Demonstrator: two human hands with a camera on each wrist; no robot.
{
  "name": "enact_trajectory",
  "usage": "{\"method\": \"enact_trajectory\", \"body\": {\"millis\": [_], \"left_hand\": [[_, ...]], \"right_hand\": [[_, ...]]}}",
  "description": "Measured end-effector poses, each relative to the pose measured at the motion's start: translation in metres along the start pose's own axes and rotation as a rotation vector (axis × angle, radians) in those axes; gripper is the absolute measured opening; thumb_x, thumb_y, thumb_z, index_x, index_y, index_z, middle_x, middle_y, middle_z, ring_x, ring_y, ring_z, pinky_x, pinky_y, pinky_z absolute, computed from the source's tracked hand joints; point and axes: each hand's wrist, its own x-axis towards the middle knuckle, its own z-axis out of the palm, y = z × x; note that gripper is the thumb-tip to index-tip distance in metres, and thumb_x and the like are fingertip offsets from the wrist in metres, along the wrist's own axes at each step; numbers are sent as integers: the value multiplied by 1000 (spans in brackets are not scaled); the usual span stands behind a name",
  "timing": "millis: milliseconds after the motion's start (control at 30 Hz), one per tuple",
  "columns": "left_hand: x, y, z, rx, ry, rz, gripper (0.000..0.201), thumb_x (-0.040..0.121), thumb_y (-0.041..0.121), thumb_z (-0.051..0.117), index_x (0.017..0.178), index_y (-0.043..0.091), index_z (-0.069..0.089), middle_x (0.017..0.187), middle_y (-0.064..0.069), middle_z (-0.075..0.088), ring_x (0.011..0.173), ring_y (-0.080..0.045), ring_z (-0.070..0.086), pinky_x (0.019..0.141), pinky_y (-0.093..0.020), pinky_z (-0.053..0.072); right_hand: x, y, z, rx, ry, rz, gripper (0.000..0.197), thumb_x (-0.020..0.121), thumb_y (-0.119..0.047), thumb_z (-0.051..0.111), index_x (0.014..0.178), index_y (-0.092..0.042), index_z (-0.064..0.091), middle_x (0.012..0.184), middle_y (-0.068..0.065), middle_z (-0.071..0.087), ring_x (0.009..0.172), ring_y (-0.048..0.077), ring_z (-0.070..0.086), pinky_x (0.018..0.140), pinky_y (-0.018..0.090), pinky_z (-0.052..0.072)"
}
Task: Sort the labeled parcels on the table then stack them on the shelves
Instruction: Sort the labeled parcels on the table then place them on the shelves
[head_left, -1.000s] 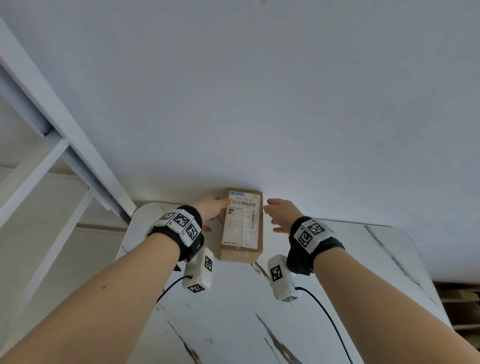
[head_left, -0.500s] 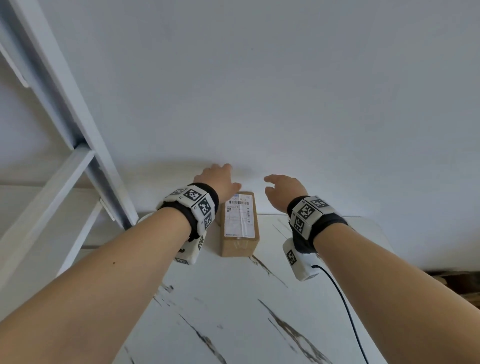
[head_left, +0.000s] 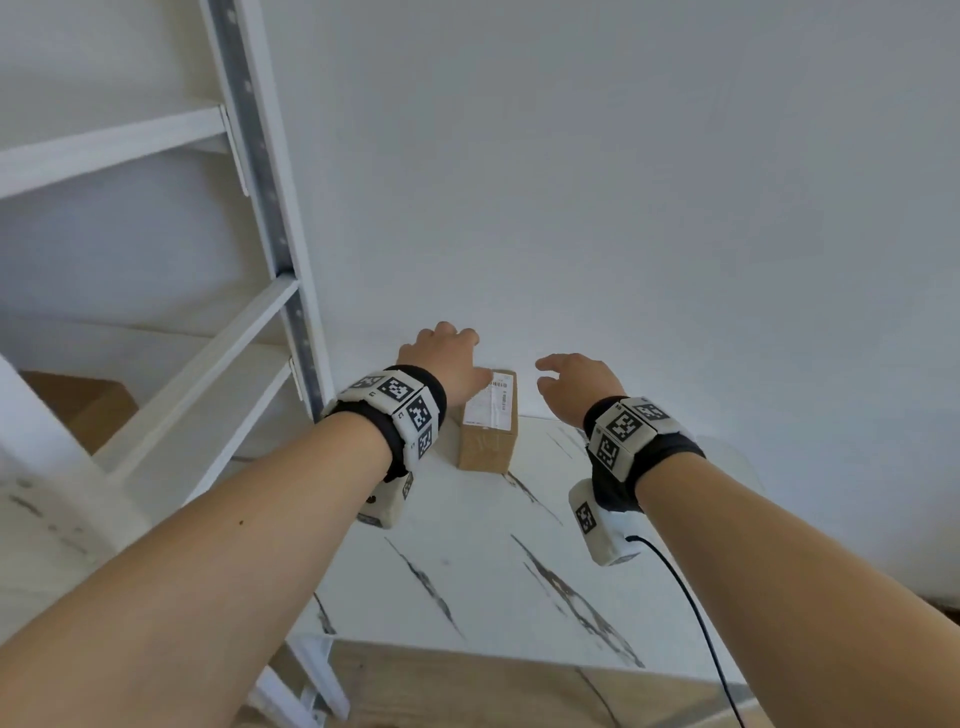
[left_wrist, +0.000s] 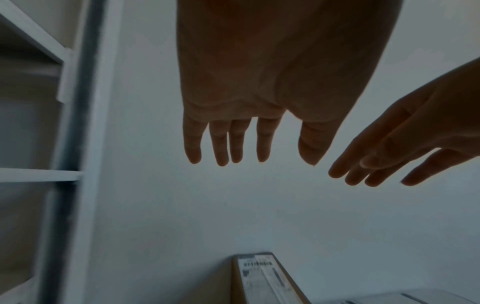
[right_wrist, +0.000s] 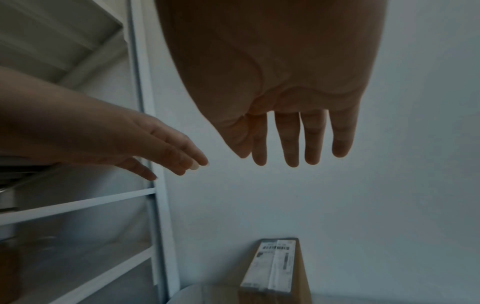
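A small brown cardboard parcel (head_left: 488, 423) with a white barcode label lies on the white marble table (head_left: 483, 561), at its far edge against the wall. It also shows at the bottom of both wrist views, as the parcel (left_wrist: 267, 281) and the parcel (right_wrist: 276, 269). My left hand (head_left: 444, 358) hovers above the parcel's left side, fingers straight and empty. My right hand (head_left: 574, 382) hangs in the air to the right of the parcel, fingers relaxed, holding nothing. Neither hand touches the parcel.
A white metal shelf unit (head_left: 260, 208) stands to the left of the table, with several shelf boards. A brown box (head_left: 88, 410) sits on a lower shelf. A plain white wall (head_left: 623, 182) rises behind the table. A black cable (head_left: 696, 618) trails from my right wrist.
Both hands have let go of the parcel and risen above it. The parcel stays on the table. The head view has tilted up and left, showing more of the shelf.
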Motion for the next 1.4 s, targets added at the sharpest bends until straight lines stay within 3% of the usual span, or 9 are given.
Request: {"method": "enact_trajectory", "body": {"millis": [133, 300, 500, 667, 767, 1000, 1233, 1400], "left_hand": [[-63, 2, 7, -2, 26, -57, 56, 92, 43, 50, 141, 21, 37, 143, -8, 38, 129, -28, 38, 101, -41, 36], [-147, -12, 7, -26, 24, -137, 56, 91, 39, 52, 142, 21, 37, 145, -8, 37, 130, -27, 39, 104, -42, 37], [-229, -44, -15, -61, 61, -193, 54, 90, 35, 55, 140, 20, 41, 147, -7, 34, 132, -26, 37, 106, -40, 36], [-284, -81, -36, -79, 79, -241, 45, 91, 31, 56, 134, 20, 48, 144, -5, 37, 125, -24, 46, 101, -36, 40], [-309, -107, -48, -75, 162, -241, 38, 93, 31, 54, 130, 23, 52, 140, -1, 45, 120, -21, 50, 94, -31, 40], [-352, -198, -71, -88, 234, -297, 31, 93, 31, 54, 123, 23, 58, 131, 0, 52, 113, -19, 54, 87, -28, 39], [-385, -324, -89, -152, 232, -326, 29, 93, 29, 55, 121, 23, 59, 132, 1, 51, 117, -18, 52, 90, -28, 38], [-399, -406, -98, -188, 204, -324, 31, 92, 29, 55, 123, 23, 56, 135, 2, 49, 119, -17, 50, 95, -31, 41]], "right_hand": [[-51, 0, 13, 34, 1, -52, 41, 94, -21, 40, 133, -28, 52, 138, -2, 51, 122, 21, 50, 91, 27, 41], [-112, -21, 36, 73, -62, -137, 38, 93, -22, 43, 128, -26, 57, 135, 5, 54, 120, 25, 52, 97, 31, 44], [-163, -79, 49, 66, -110, -302, 37, 92, -19, 43, 124, -24, 61, 126, 3, 61, 110, 24, 58, 90, 29, 47], [-196, -138, 60, 67, -142, -421, 33, 91, -19, 43, 114, -21, 67, 114, 5, 67, 99, 24, 63, 88, 31, 52], [-212, -174, 67, 91, -127, -472, 35, 90, -16, 42, 112, -25, 68, 115, 2, 66, 101, 24, 62, 89, 30, 51], [-235, -261, 109, 150, -140, -519, 33, 90, -15, 43, 107, -25, 70, 115, 1, 67, 102, 21, 62, 90, 31, 51], [-243, -363, 166, 160, -116, -455, 33, 91, -15, 44, 108, -22, 71, 112, 4, 68, 99, 25, 62, 87, 33, 53], [-230, -411, 202, 162, -100, -354, 30, 94, -17, 44, 109, -22, 70, 121, 4, 64, 101, 25, 60, 77, 23, 45]]}}
